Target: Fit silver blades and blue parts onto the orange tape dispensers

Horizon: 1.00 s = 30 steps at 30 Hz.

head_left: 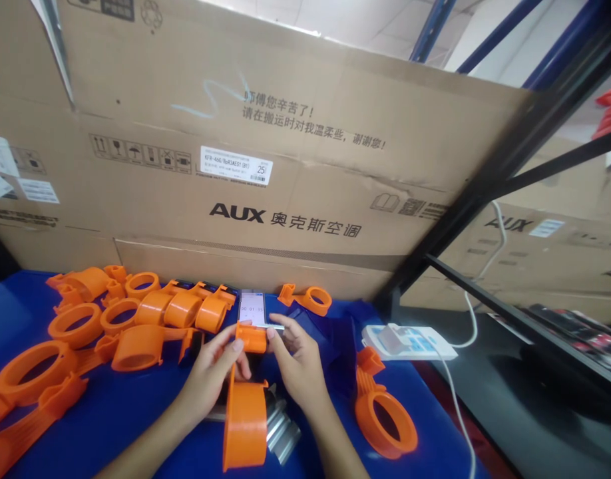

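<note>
Orange plastic ring-ended holder [245,426] points its ring toward the camera, beside silvery metal strips [284,431]; the left hand [211,367] grips the holder's far end, where the right hand [299,356] pinches a thin, pale toothed strip [273,326]. Beyond is a white-screened rectangular phone [252,309].

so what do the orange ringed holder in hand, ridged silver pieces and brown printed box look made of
Orange ringed holder: probably satin plastic, from its even colour and soft sheen. Ridged silver pieces: likely bare metal, given bright streaked reflections. Brown printed box: matt cardboard, judging by creases.
</note>
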Each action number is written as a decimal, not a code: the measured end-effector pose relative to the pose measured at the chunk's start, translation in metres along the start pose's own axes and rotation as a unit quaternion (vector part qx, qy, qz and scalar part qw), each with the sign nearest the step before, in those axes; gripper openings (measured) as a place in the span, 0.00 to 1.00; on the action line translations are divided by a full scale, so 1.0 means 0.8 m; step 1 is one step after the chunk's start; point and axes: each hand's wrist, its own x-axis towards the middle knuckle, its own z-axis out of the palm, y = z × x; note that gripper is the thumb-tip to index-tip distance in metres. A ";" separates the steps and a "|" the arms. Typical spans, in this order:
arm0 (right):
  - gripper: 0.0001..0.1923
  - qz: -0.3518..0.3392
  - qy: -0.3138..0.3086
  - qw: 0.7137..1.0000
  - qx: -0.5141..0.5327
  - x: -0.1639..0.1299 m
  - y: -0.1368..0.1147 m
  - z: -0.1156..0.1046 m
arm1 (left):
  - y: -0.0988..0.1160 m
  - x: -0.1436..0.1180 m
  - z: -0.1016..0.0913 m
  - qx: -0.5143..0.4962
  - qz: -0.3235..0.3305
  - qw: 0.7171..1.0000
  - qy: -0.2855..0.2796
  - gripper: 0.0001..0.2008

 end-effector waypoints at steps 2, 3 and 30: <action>0.20 -0.011 0.034 0.999 -0.005 0.000 0.000 -0.001 | -0.001 0.000 0.000 0.000 0.001 1.000 0.006 0.29; 0.19 -0.018 0.051 0.998 -0.009 0.000 0.000 -0.003 | -0.002 0.000 -0.001 0.000 0.000 1.000 0.013 0.30; 0.21 -0.102 -0.146 0.980 -0.092 0.003 -0.003 -0.020 | 0.003 0.010 -0.021 -0.010 -0.041 0.998 0.039 0.23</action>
